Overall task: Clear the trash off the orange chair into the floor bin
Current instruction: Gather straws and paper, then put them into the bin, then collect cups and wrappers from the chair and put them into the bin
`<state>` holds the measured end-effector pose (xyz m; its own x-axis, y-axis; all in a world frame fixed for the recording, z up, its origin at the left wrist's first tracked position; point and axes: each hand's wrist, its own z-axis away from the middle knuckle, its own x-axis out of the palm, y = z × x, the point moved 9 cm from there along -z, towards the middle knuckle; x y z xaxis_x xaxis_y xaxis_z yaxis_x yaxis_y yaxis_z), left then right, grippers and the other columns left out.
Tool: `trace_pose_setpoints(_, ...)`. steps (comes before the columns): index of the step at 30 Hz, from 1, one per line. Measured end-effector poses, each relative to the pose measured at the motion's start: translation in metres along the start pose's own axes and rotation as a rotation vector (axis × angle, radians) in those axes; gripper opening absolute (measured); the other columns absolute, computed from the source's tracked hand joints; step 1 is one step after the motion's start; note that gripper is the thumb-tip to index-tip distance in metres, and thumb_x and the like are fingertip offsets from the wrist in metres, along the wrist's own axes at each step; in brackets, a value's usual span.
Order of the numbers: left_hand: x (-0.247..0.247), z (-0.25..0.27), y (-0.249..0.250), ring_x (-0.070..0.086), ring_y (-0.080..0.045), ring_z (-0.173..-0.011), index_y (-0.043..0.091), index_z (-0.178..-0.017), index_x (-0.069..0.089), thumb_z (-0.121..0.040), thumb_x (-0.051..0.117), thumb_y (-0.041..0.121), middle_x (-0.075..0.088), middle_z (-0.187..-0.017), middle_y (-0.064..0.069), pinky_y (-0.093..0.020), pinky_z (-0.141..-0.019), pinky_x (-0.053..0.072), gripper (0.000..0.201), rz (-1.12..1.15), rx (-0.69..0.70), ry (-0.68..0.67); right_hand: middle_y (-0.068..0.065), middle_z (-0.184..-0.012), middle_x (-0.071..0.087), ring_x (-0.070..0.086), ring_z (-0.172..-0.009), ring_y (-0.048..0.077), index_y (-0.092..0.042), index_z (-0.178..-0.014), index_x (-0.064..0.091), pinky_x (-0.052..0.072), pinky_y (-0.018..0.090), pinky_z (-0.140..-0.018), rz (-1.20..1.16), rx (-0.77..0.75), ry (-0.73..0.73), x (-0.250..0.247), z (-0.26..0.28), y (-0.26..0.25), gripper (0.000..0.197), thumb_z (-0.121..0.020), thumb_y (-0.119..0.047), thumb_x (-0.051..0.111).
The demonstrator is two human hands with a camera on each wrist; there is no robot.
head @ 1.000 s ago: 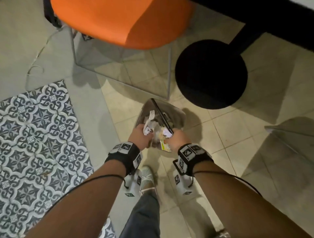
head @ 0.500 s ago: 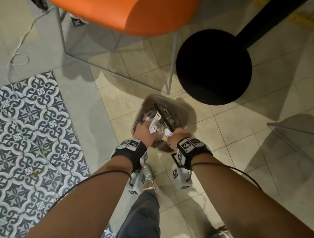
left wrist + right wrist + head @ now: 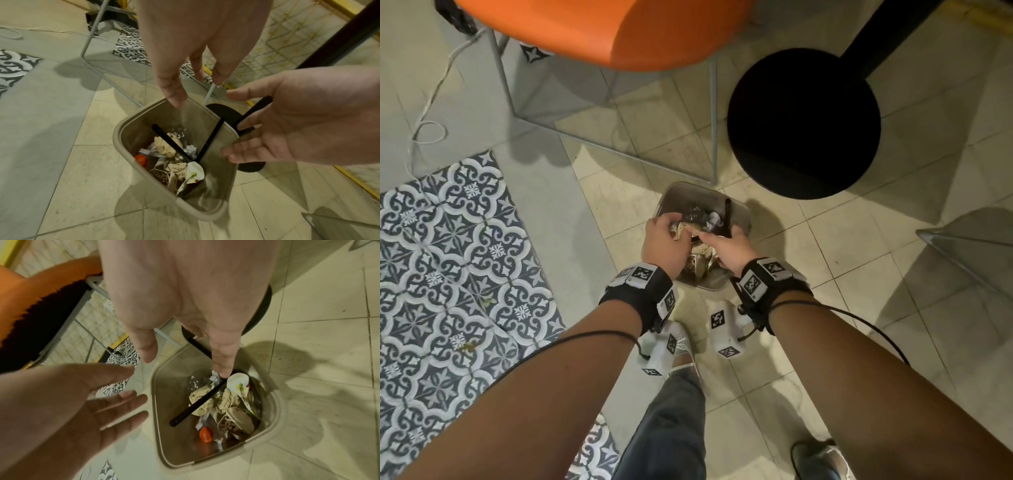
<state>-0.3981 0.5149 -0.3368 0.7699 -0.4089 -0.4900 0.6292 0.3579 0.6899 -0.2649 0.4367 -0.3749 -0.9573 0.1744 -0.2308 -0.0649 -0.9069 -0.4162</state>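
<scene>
Both hands hang over the floor bin (image 3: 739,209), fingers spread and relaxed, holding nothing. Left hand (image 3: 197,53) palm down above the bin's far rim; right hand (image 3: 185,308) beside it, one fingertip (image 3: 223,371) reaching low toward the contents.

Trash lies inside the bin: crumpled brown paper (image 3: 164,147), a white plastic spoon (image 3: 238,382), two black sticks (image 3: 170,142) leaning on the wall, clear wrapper, a small orange-red item (image 3: 206,436). Nothing seen on the floor tiles (image 3: 825,291) just beside the bin.

Orange chair (image 3: 602,31) stands well apart above the bin in the head view; only the seat's near edge shows there, so whether anything remains on it cannot be told.

Judgement: the step in hand is the release. Done well, it means keeping the palms over the opening until everything has dropped, then lifting straight up so fingers do not catch the leaning sticks and lever them out. The tall sticks look the likeliest to tip over the rim if knocked. A look back at the chair seat is the sensible check before calling the job finished.
</scene>
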Motion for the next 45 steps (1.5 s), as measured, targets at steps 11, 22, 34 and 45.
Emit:
trace_pose_setpoints(11,0.148,0.152,0.166,0.057,-0.013,-0.087,0.019,-0.093,0.065,-0.089,0.051,0.007,0.064,-0.102,-0.003,-0.023,-0.083,0.045,0.019,-0.016,0.335,-0.276,0.007,-0.133,0.048,0.054,-0.114,0.02,-0.017,-0.133,0.049,0.043,0.026,-0.097,-0.083,-0.345,0.41,-0.208,0.131,0.07,0.043,-0.091,-0.013,0.057)
trace_pose_setpoints(22,0.426,0.426,0.269,0.055,-0.025,-0.1,0.006,-0.101,0.067,-0.087,0.062,0.015,0.061,-0.108,-0.015,-0.026,-0.091,0.038,0.018,-0.283,0.667,-0.645,0.015,-0.096,0.062,0.056,-0.084,0.022,-0.016,-0.098,0.07,0.048,0.025,-0.078,-0.115,-0.23,1.072,-0.535,0.31,0.35,0.022,-0.085,-0.016,0.053)
trace_pose_setpoints(34,0.563,0.459,0.231,0.019,-0.033,-0.14,0.013,-0.147,0.023,-0.076,0.07,0.046,0.022,-0.152,-0.013,-0.047,-0.113,0.023,0.091,-0.937,0.585,-0.513,0.018,-0.143,0.028,0.033,-0.13,0.039,-0.022,-0.142,0.033,0.04,0.051,-0.099,0.051,0.304,0.813,-0.578,0.335,0.549,0.09,-0.069,-0.047,0.079)
trace_pose_setpoints(45,0.577,0.463,0.252,0.054,-0.034,-0.114,0.015,-0.132,0.046,-0.078,0.071,0.024,0.053,-0.126,-0.015,-0.036,-0.093,0.046,0.061,-0.732,0.622,-0.76,0.014,-0.138,0.029,0.053,-0.11,0.041,-0.022,-0.129,0.047,0.049,0.046,-0.09,-0.105,0.217,0.867,-0.589,0.323,0.541,0.054,-0.08,-0.023,0.071)
